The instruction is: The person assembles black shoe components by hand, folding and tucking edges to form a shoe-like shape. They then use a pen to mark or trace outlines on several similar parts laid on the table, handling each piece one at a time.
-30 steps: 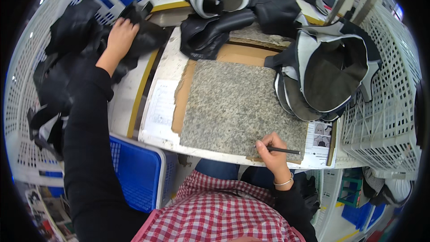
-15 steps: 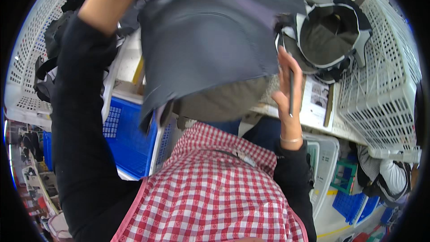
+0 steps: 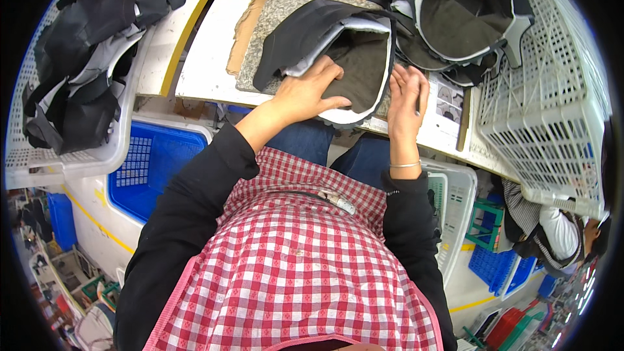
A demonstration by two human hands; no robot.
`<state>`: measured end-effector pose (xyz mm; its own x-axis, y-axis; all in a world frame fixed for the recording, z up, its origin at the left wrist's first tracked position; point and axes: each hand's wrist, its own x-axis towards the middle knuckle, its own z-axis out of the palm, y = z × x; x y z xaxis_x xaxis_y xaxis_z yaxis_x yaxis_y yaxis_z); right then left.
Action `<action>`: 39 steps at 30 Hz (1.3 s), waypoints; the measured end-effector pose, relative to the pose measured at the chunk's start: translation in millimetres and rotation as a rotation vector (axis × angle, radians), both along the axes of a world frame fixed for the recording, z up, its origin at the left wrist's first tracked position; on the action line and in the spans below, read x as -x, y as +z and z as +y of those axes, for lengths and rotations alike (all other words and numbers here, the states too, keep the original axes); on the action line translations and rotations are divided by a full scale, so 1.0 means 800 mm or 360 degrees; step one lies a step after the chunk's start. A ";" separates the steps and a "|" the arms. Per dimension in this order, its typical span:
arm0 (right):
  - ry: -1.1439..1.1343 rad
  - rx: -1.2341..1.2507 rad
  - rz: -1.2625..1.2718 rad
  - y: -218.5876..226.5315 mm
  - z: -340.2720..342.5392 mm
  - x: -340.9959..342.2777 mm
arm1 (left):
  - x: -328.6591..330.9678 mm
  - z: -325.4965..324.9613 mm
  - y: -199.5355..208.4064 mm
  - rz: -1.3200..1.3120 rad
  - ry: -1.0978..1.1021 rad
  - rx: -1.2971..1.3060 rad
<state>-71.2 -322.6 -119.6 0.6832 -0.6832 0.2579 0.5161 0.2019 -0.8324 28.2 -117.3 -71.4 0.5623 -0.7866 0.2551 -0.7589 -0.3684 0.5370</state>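
Observation:
A black leather piece (image 3: 299, 32), which looks like a boot upper, lies on the worktable with its white-edged mouth and dark fuzzy lining facing me. My left hand (image 3: 309, 94) rests across the near left of that mouth, fingers bent over the lining and thumb spread well apart. At the right rim my right hand (image 3: 409, 94) stands with fingers raised close together. A thin grey pen-like stick (image 3: 417, 112) shows partly against its palm; the rest is hidden. Beneath the upper lies a speckled grey slab (image 3: 250, 71).
Another lined upper (image 3: 468, 16) stands open at the right, beside a white slatted crate (image 3: 552, 117). Black pieces (image 3: 78, 71) fill a white crate at the left. A blue basket (image 3: 140, 198) sits lower left. Printed sheet (image 3: 448, 101) near the table edge. A person (image 3: 559, 234) is at far right.
The upper has come down from being held up before me and turned, so its lined mouth now faces me. My left hand moved down and right onto it; the right shifted slightly left.

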 end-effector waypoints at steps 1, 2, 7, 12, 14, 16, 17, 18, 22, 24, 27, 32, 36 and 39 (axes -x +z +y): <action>-0.0118 -0.0024 0.0137 0.006 -0.001 0.000 | -0.013 0.002 -0.017 -0.0079 -0.0017 0.0080; -0.0174 -0.0003 0.0211 0.013 -0.001 -0.001 | -0.024 0.000 -0.029 -0.0094 -0.0080 0.0151; 0.0236 0.0480 0.0529 0.040 0.009 0.005 | -0.080 -0.033 -0.033 -0.0140 -0.0034 0.0174; 0.0282 0.0756 0.0548 0.029 0.034 0.002 | -0.092 -0.047 -0.032 -0.0217 0.0057 0.0141; 0.0236 0.0840 0.0635 0.025 0.035 0.001 | -0.090 -0.046 -0.039 -0.0298 0.0092 0.0210; 0.0213 0.0964 0.0726 0.022 0.034 0.001 | -0.088 -0.045 -0.046 -0.0315 0.0117 0.0217; 0.0194 0.1041 0.0753 0.020 0.034 0.000 | -0.089 -0.045 -0.048 -0.0324 0.0120 0.0230; 0.0142 0.1101 0.0775 0.018 0.033 -0.001 | -0.089 -0.045 -0.048 -0.0379 0.0110 0.0314; -0.0001 0.1209 0.0815 0.016 0.035 -0.003 | -0.089 -0.046 -0.042 -0.0341 0.0132 0.0229; 0.0016 0.1206 0.0827 0.018 0.036 -0.004 | -0.087 -0.045 -0.041 -0.0339 0.0138 0.0245; 0.0106 0.1166 0.0791 0.020 0.036 -0.004 | -0.086 -0.045 -0.045 -0.0332 0.0153 0.0238; 0.0127 0.1139 0.0766 0.016 0.033 -0.002 | -0.092 -0.046 -0.050 -0.0372 0.0135 0.0259; 0.0224 0.0673 0.0660 0.011 0.020 0.002 | -0.070 -0.038 -0.015 -0.0183 0.0141 0.0233; 0.0174 0.0398 0.0557 0.013 0.010 0.008 | -0.038 -0.035 0.032 -0.0807 -0.0072 0.0681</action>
<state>-77.2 -314.7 -109.0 0.8237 -0.5479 0.1462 0.1813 0.0102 -0.9834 58.5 -145.1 -46.2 0.2592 -0.5771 0.7744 -0.9658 -0.1640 0.2010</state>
